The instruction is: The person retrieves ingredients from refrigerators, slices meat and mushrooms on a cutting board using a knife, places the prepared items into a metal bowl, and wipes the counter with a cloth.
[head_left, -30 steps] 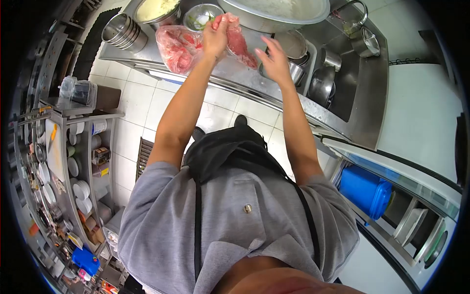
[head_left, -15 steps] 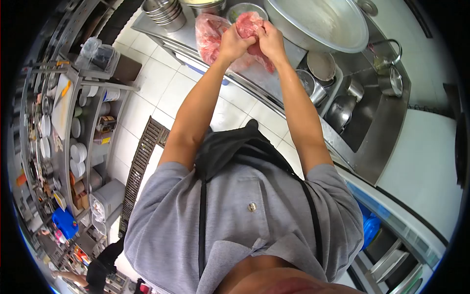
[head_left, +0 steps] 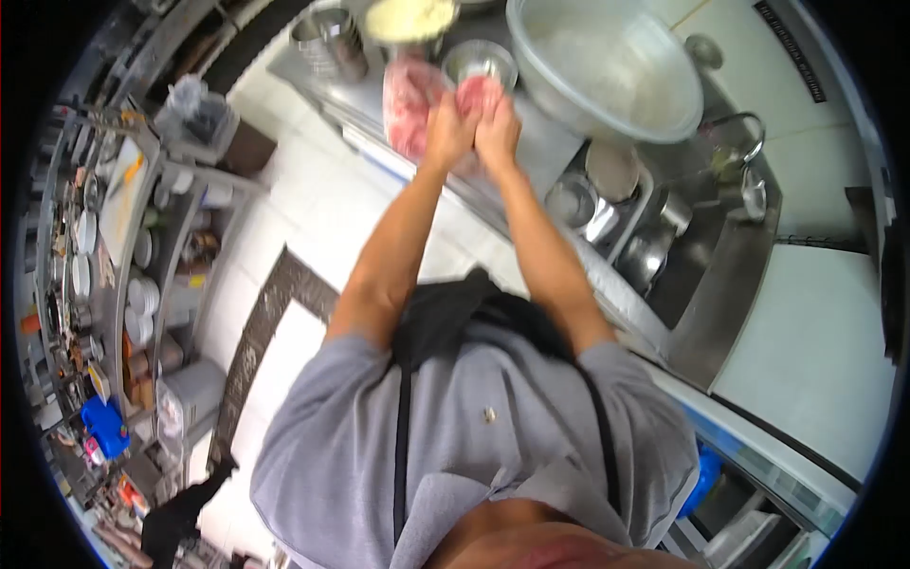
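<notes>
Both of my hands are close together over the steel counter, closed on one piece of raw pink meat (head_left: 481,93). My left hand (head_left: 448,135) grips its left side and my right hand (head_left: 498,133) its right side. Left of them, a clear plastic bag of raw meat (head_left: 409,106) lies on the counter. Just behind the held meat stands a small metal bowl (head_left: 493,57). The lower part of the held meat is hidden by my hands, and the picture is blurred by motion.
A large metal basin (head_left: 616,71) stands at the right rear, beside a sink (head_left: 697,275) with pots. Stacked steel cups (head_left: 329,47) and a bowl of pale yellow food (head_left: 409,19) are at the left rear. A person in black (head_left: 180,517) is at lower left.
My right hand, free and spread a second ago, has joined my left on the meat. Both hands have drawn closer together. The view has turned, shifting the counter's contents.
</notes>
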The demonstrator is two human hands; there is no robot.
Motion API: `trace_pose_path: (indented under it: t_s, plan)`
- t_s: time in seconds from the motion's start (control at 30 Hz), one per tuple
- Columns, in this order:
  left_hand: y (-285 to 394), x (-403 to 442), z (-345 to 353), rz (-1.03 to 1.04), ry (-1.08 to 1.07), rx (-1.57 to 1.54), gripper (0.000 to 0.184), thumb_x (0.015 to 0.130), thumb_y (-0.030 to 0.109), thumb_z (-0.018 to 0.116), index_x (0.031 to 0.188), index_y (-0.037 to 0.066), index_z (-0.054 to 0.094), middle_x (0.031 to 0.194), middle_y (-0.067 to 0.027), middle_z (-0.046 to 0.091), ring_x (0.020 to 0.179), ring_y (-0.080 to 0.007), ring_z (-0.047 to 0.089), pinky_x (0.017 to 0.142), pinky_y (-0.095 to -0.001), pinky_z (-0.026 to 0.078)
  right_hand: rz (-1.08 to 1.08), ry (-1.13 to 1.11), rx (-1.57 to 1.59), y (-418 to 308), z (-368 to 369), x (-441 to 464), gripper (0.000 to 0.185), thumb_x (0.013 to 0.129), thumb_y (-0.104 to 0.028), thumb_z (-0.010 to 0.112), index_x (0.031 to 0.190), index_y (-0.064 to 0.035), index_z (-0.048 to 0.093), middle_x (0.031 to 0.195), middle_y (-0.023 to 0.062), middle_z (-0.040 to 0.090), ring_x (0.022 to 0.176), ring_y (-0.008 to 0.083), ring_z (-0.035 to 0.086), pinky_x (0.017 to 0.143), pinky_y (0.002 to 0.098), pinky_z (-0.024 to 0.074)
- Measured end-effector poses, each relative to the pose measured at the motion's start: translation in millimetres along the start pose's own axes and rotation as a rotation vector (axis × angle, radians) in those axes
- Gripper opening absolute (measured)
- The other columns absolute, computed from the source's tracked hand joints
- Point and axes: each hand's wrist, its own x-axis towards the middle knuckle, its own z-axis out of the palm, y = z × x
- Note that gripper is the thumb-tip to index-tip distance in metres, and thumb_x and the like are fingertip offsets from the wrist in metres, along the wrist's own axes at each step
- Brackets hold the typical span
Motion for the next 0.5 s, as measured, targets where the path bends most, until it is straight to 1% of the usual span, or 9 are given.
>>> trace_pose_path:
  t_s: [0.03, 0.07, 0.1, 0.17, 0.2, 0.27, 0.33, 0.4, 0.5]
  plan:
    - [-17.4, -0.4, 10.9, 0.049, -0.014, 0.053, 0.05, 0.085, 0.033, 0.069, 0.112, -0.006, 0.056, 0.096, -0.0313, 0.066, 0.089, -0.0461, 0.064, 0.075, -0.0517, 0.051, -0.049, -0.038, 0.052, 5.0, -4.0, -6.0, 0.025, 0.092, -0.016, 0.052, 0.112, -0.0031, 0.058, 0.101, 0.027, 0.066, 0.094, 0.0476, 0.062, 0.079, 0.0532, 0.0492]
    - [-40.7, 0.0, 23.4, 0.226, 0.077, 0.076, 0.051, 0.088, 0.034, 0.067, 0.117, -0.006, 0.054, 0.103, -0.03, 0.064, 0.094, -0.0451, 0.063, 0.079, -0.05, 0.051, -0.104, -0.014, 0.14, 5.0, -3.9, -7.9, 0.031, 0.093, -0.017, 0.051, 0.121, -0.0061, 0.058, 0.108, 0.0223, 0.067, 0.1, 0.0439, 0.063, 0.084, 0.0499, 0.0503]
    - [-52.6, 10.1, 33.4, 0.348, 0.143, -0.051, 0.053, 0.087, 0.031, 0.068, 0.121, -0.006, 0.051, 0.103, -0.0279, 0.064, 0.095, -0.0444, 0.064, 0.081, -0.0503, 0.05, -0.108, -0.018, 0.212, 0.3, -5.0, -7.3, 0.034, 0.095, -0.019, 0.05, 0.126, -0.0093, 0.058, 0.114, 0.0182, 0.067, 0.105, 0.0399, 0.063, 0.089, 0.0474, 0.0497]
    - [-19.0, 2.4, 11.0, 0.121, 0.027, 0.0, 0.046, 0.084, 0.026, 0.071, 0.116, -0.003, 0.054, 0.103, -0.0292, 0.064, 0.095, -0.0461, 0.063, 0.081, -0.0505, 0.051, -0.065, 0.065, 0.143, 15.4, 13.6, -1.3, 0.033, 0.096, -0.023, 0.049, 0.125, -0.0072, 0.059, 0.109, 0.02, 0.067, 0.101, 0.0405, 0.063, 0.087, 0.0483, 0.0495]
    - [-3.1, 2.3, -0.9, 0.043, 0.01, 0.068, 0.049, 0.079, 0.012, 0.07, 0.122, -0.003, 0.053, 0.1, -0.0267, 0.066, 0.095, -0.039, 0.067, 0.084, -0.0423, 0.053, 0.087, -0.025, -0.032, 11.5, 13.5, -0.4, 0.03, 0.097, -0.023, 0.049, 0.118, -0.0043, 0.059, 0.105, 0.023, 0.067, 0.094, 0.0429, 0.064, 0.082, 0.0502, 0.0499]
    - [28.9, 3.2, -39.0, 0.097, -0.005, 0.009, 0.049, 0.079, 0.013, 0.07, 0.122, -0.003, 0.054, 0.1, -0.0217, 0.068, 0.093, -0.0324, 0.068, 0.081, -0.0403, 0.053, 0.027, 0.025, 0.028, -24.5, 7.4, -1.4, 0.027, 0.1, -0.024, 0.048, 0.111, -0.0033, 0.06, 0.102, 0.0234, 0.068, 0.095, 0.0414, 0.066, 0.08, 0.0484, 0.051]
    - [-4.9, 11.3, -65.3, 0.218, 0.034, -0.304, 0.048, 0.084, 0.013, 0.068, 0.127, -0.001, 0.053, 0.108, -0.014, 0.067, 0.095, -0.0228, 0.065, 0.082, -0.0357, 0.053, -0.172, 0.061, 0.24, -61.6, 20.7, -4.4, 0.024, 0.099, -0.022, 0.049, 0.106, -0.0009, 0.059, 0.098, 0.0245, 0.067, 0.09, 0.0404, 0.067, 0.076, 0.048, 0.0513]
    - [8.6, -1.9, -119.7, -0.06, -0.022, -0.761, 0.05, 0.086, 0.018, 0.068, 0.13, 0.002, 0.051, 0.116, -0.0096, 0.062, 0.103, -0.0198, 0.06, 0.088, -0.0332, 0.049, -0.171, -0.084, 0.228, -107.5, 32.4, -7.6, 0.025, 0.098, -0.021, 0.051, 0.109, -0.0005, 0.06, 0.098, 0.0237, 0.067, 0.089, 0.0386, 0.067, 0.075, 0.0459, 0.0516]
    - [-26.1, 4.7, -191.1, 0.009, 0.075, -0.826, 0.055, 0.089, 0.015, 0.068, 0.137, 0.002, 0.045, 0.127, -0.0117, 0.057, 0.113, -0.0203, 0.057, 0.098, -0.0327, 0.045, -0.307, -0.331, 0.27, -135.0, 98.8, -26.2, 0.023, 0.097, -0.021, 0.054, 0.106, -0.0017, 0.061, 0.096, 0.0233, 0.067, 0.089, 0.0382, 0.067, 0.075, 0.0447, 0.0513]
